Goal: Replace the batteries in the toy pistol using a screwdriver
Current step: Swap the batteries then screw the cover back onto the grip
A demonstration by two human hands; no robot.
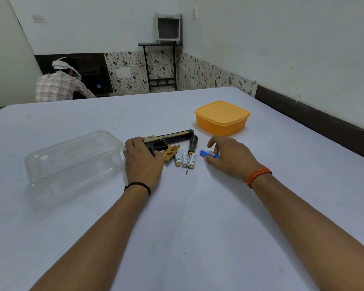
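A black and yellow toy pistol (168,139) lies on the white table, barrel pointing right. My left hand (143,160) grips its handle end. A yellow cover piece (171,152) lies just below the pistol. Three white batteries (185,159) lie side by side next to it. A screwdriver (191,150) with a black and yellow handle lies across them, tip toward me. My right hand (229,156) curls its fingers around blue batteries (208,153) on the table.
A clear plastic box (72,160) stands at the left, close to my left hand. An orange lidded box (222,117) sits behind the pistol at the right. A person sits on the floor beyond the table's far left edge.
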